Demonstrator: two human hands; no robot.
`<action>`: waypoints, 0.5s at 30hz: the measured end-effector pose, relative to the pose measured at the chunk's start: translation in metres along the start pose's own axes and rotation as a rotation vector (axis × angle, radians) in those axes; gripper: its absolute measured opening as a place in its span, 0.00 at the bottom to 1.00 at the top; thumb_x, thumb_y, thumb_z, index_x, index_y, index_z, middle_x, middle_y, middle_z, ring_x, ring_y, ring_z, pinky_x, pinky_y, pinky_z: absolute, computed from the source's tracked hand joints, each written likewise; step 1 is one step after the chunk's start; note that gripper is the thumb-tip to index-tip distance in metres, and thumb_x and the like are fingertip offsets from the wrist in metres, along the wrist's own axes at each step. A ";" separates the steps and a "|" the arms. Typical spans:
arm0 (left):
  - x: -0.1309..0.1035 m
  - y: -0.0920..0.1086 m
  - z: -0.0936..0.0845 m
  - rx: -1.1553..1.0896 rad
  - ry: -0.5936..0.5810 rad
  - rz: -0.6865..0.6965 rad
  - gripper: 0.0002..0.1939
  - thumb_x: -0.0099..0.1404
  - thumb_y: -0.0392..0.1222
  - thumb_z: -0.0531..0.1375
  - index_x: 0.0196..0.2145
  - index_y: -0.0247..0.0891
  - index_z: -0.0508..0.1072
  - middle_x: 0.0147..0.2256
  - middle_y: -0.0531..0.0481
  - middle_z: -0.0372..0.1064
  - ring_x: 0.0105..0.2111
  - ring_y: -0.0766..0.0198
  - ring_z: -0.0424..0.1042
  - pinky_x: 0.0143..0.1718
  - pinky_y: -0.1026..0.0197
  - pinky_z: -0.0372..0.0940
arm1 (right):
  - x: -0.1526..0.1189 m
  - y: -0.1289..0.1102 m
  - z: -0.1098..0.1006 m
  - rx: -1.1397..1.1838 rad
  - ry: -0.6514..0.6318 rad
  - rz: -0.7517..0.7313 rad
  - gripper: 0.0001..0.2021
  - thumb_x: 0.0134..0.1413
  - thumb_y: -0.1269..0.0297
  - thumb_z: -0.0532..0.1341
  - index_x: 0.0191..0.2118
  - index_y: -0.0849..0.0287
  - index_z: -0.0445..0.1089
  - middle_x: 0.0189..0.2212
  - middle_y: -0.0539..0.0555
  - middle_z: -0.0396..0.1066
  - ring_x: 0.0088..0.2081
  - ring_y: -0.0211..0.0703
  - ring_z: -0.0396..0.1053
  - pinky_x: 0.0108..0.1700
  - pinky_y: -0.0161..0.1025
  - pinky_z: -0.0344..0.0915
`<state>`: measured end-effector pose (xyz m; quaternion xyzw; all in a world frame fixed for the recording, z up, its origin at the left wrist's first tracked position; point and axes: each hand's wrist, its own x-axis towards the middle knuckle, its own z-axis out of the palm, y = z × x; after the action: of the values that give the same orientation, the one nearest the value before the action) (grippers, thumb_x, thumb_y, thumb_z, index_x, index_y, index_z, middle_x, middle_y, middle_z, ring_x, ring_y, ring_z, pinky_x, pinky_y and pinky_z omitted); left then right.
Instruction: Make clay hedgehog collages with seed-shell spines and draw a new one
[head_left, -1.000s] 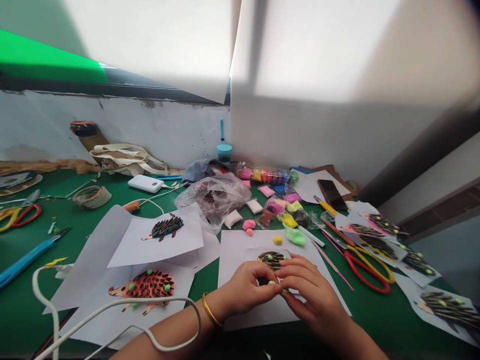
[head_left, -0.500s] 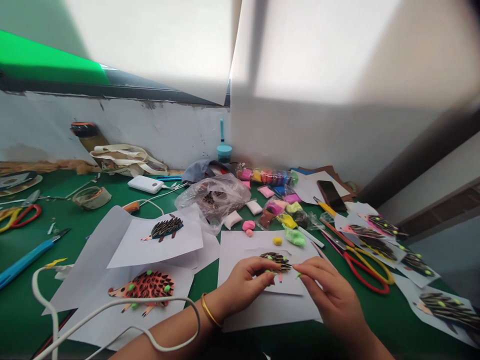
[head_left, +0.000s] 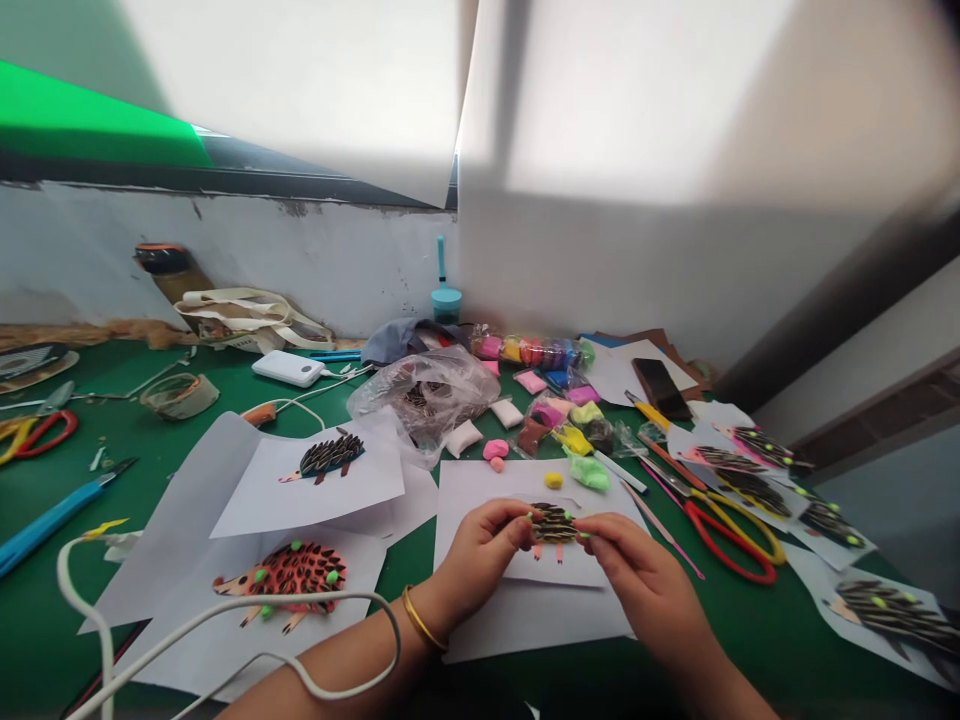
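Observation:
Over a white paper sheet [head_left: 562,570], both hands work close to a hedgehog [head_left: 556,528] covered in dark striped seeds, with pink legs and a green dot on its back. My left hand [head_left: 484,555], with a gold bangle at the wrist, is closed in a pinch at the hedgehog's left side. A speck of green clay shows at its fingertips. Opposite it, my right hand [head_left: 637,560] pinches another small bit of green clay [head_left: 583,535] at the right side. The hedgehog's head end is hidden. A yellow clay lump [head_left: 553,481] and pink clay [head_left: 496,449] lie just beyond.
Clay packets [head_left: 574,440] and a plastic bag of seeds [head_left: 427,390] lie behind the paper. Red-and-yellow scissors [head_left: 731,540], a phone [head_left: 661,388] and more hedgehog pictures are on the right. At left lie a red hedgehog picture [head_left: 300,578], a white cable [head_left: 247,603] and a blue knife [head_left: 56,515].
My left hand has shifted slightly up and turned, and my right hand has moved slightly left. More of the hedgehog's body and legs now shows between them.

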<state>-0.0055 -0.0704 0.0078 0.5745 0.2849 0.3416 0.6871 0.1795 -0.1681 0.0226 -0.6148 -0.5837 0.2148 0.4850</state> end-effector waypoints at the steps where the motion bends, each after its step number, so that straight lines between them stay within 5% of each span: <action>1: 0.001 -0.001 0.000 -0.004 0.011 0.002 0.15 0.62 0.50 0.61 0.38 0.34 0.76 0.28 0.49 0.72 0.30 0.64 0.68 0.36 0.62 0.64 | 0.000 0.001 0.000 0.036 0.006 0.059 0.10 0.59 0.57 0.60 0.41 0.54 0.75 0.39 0.55 0.76 0.39 0.47 0.74 0.41 0.40 0.73; 7: 0.001 -0.004 -0.001 0.021 0.016 0.025 0.14 0.64 0.49 0.60 0.38 0.34 0.75 0.27 0.50 0.70 0.30 0.65 0.67 0.36 0.62 0.63 | -0.001 0.005 0.001 0.254 -0.032 0.261 0.14 0.53 0.51 0.64 0.32 0.58 0.71 0.25 0.51 0.71 0.27 0.41 0.69 0.28 0.35 0.68; 15: 0.001 -0.006 -0.001 0.054 0.029 0.041 0.14 0.65 0.48 0.59 0.38 0.34 0.75 0.28 0.49 0.70 0.31 0.64 0.68 0.38 0.61 0.64 | -0.001 0.006 0.005 0.335 -0.021 0.288 0.13 0.53 0.54 0.65 0.38 0.57 0.71 0.30 0.53 0.74 0.34 0.44 0.73 0.37 0.39 0.71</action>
<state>-0.0051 -0.0695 0.0013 0.5936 0.2921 0.3562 0.6599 0.1782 -0.1664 0.0156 -0.6004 -0.4512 0.3822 0.5384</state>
